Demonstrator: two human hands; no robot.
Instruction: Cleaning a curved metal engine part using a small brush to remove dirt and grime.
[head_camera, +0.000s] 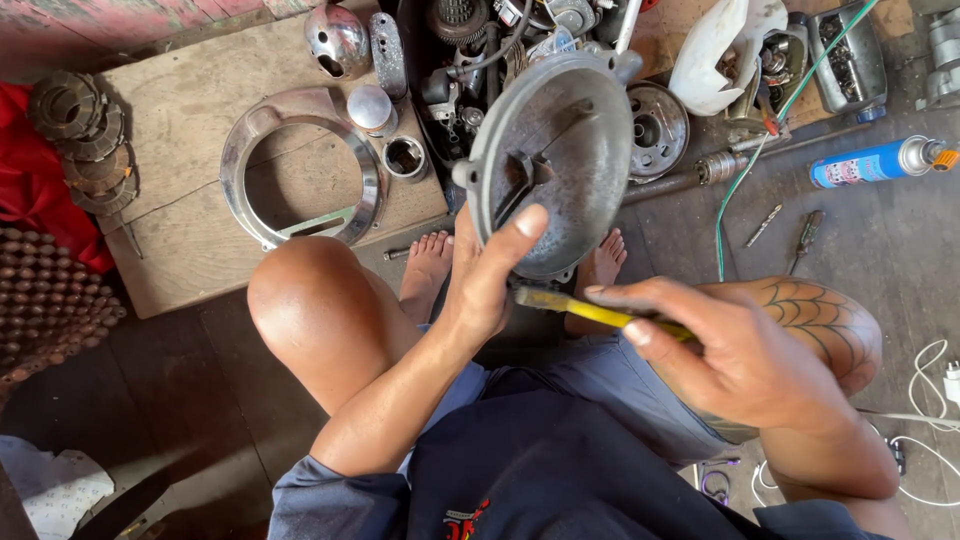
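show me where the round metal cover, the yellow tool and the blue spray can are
round metal cover (575, 140), head view, on its dished grey face.
yellow tool (590, 311), head view, on its shaft.
blue spray can (865, 163), head view, on its body.

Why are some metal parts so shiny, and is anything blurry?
In the head view, daylight glints off the chrome ring and chrome dome; the round grey cover in the left hand stays dull. The right hand with its yellow-handled tool looks slightly soft; the edges curve a little.
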